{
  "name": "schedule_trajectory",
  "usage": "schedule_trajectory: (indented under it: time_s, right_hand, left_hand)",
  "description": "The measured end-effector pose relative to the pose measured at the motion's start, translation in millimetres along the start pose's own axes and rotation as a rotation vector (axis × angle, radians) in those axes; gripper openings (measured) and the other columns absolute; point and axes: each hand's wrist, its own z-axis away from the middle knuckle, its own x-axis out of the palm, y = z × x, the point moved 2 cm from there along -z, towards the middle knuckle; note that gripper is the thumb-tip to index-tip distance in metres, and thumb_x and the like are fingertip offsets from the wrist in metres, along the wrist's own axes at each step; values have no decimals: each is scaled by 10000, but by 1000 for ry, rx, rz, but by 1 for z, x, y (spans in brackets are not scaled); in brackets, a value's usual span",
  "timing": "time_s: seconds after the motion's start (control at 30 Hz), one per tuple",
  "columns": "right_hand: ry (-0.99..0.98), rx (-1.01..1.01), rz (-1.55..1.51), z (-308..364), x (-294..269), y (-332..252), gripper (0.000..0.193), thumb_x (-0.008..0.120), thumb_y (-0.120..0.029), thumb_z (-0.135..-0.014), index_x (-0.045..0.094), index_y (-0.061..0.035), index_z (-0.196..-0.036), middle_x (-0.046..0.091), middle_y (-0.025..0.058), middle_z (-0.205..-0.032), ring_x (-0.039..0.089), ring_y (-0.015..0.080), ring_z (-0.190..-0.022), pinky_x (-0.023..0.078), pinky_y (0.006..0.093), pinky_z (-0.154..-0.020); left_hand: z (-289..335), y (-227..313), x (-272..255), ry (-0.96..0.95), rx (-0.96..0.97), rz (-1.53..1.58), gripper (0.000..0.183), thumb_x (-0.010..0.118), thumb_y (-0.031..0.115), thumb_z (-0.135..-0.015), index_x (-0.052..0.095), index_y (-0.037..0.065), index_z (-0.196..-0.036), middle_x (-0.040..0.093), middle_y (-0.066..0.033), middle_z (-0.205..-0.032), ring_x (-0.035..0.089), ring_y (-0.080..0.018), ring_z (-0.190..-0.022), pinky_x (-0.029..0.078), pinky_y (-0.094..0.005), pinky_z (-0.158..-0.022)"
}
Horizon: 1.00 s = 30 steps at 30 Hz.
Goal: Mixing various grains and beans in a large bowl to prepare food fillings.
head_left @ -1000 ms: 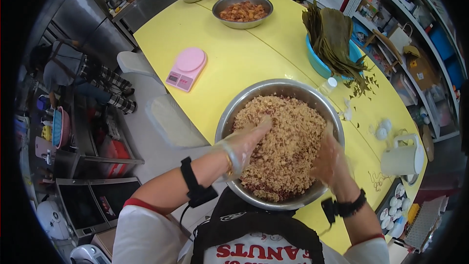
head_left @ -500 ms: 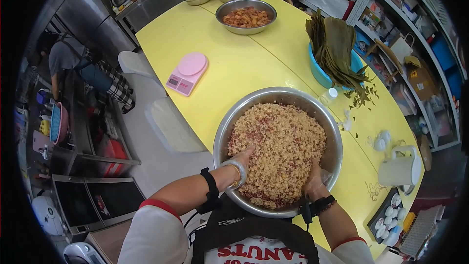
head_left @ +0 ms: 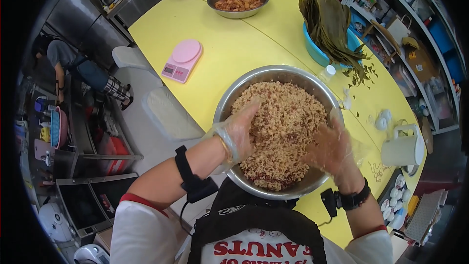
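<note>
A wide steel basin full of a beige grain mix with dark reddish bits stands at the table's near edge, right in front of me. Both my hands wear thin clear plastic gloves. Over the left part of the mix is my left hand, its thumb and fingers apart and nothing held. My right hand is over the basin's right side, somewhat smeared by motion, with spread fingers and nothing in them. A few grains seem to cling to the right glove.
A pink kitchen scale lies left of the basin. Farther back is a bowl of orange-brown chunks. At right are long dark leaves in a blue tub, a small white-capped bottle and a pale pitcher. A person stands far left.
Both hands have risen out of the grain mix and opened above it; the right one has swung toward the basin's right rim. The whole view has shifted a little.
</note>
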Motion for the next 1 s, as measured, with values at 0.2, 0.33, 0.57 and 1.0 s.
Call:
schedule_trajectory:
  time_s: [0.2, 0.33, 0.57, 1.0]
  right_hand:
    - [-151, 139, -3, -29, -53, 74, 835, 365, -686, -864, 197, -141, -1474, 180, 157, -1521, 283, 442, -1333, 197, 690, -1026]
    - [-259, 50, -334, -100, -68, 120, 759, 280, -660, -898, 285, -133, -1444, 366, 141, -1445, 365, 371, -1308, 231, 639, -1057]
    - [-214, 174, -304, -75, -47, 106, 673, 199, -595, -950, 374, -123, -1397, 437, 129, -1395, 448, 357, -1250, 323, 605, -1034]
    - [116, -91, -376, 16, -15, 68, 977, 406, -721, -828, 46, -85, -1476, -26, 212, -1526, 180, 550, -1321, 176, 747, -986]
  left_hand:
    - [-29, -60, -51, 53, -153, 102, 630, 428, 550, -920, 333, 166, -1410, 399, -117, -1431, 418, -312, -1290, 292, -594, -1048]
    - [-66, -78, -58, 168, -291, 163, 665, 462, 567, -901, 327, 179, -1424, 388, -90, -1450, 355, -325, -1334, 158, -577, -1099]
    - [-90, -94, -84, 246, -111, 195, 566, 528, 509, -890, 492, 134, -1314, 524, -94, -1336, 506, -309, -1216, 314, -547, -1054]
    - [-33, 30, -37, -256, -85, -310, 834, 563, 556, -855, 174, 169, -1483, 230, -106, -1515, 211, -357, -1382, 126, -609, -1090]
